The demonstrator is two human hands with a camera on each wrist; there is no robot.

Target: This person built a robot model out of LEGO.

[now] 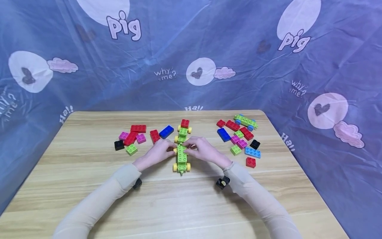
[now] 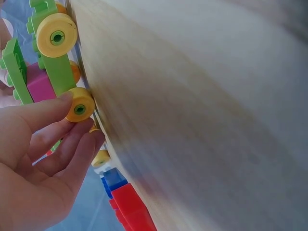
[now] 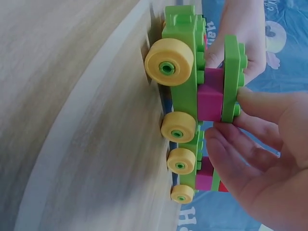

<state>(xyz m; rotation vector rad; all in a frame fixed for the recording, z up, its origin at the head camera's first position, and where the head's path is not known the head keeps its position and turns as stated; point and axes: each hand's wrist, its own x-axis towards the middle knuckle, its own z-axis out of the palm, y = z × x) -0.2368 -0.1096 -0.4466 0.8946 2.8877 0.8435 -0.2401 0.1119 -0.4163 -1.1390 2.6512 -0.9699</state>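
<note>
In the head view a green toy car base [image 1: 182, 167] with yellow wheels stands mid-table, a second wheeled car [image 1: 183, 131] with a red brick on top behind it. On the nearer car a magenta brick [image 3: 210, 94] carries a long green brick [image 3: 231, 79]. My left hand [image 1: 159, 151] pinches one of the car's yellow wheels [image 2: 81, 105], fingertips beside and below it. From the other side, my right hand [image 1: 206, 151] grips the far end of the long green brick between thumb and fingers.
Loose red, blue, magenta, green and black bricks [image 1: 138, 128] lie at the left. More loose bricks [image 1: 223, 134] lie at the right, beside a green car base with blue wheels [image 1: 246, 121]. A printed blue cloth [image 1: 167, 93] hangs around the wooden table [image 1: 179, 205].
</note>
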